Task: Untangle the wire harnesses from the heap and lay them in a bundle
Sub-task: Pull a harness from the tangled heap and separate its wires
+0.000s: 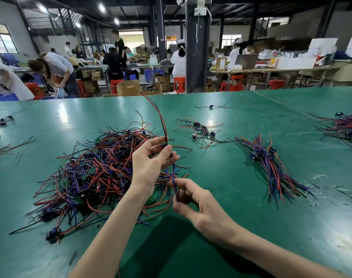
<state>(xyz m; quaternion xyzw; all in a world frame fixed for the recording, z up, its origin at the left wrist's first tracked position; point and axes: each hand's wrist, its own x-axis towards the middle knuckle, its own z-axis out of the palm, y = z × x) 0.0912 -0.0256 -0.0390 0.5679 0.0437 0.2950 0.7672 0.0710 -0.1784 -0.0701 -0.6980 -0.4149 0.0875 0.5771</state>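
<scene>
Head view: left hand (149, 163) and right hand (199, 205) pinch 1 wire harness (164, 128), stretched 12-to-6 o'clock; the bundle (269, 167) lies at 3 o'clock, nearer the right hand.

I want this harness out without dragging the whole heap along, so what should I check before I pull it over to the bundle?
1. Grip: the left hand holds the harness: ok.
2. Tail: the right hand pinches the blue wires hanging below: ok.
3. Harness free of the heap: cannot tell; wires overlap at its edge.
4. Bare table between heap and bundle: ok.
5. Bundle wires lie roughly parallel: ok.
</scene>
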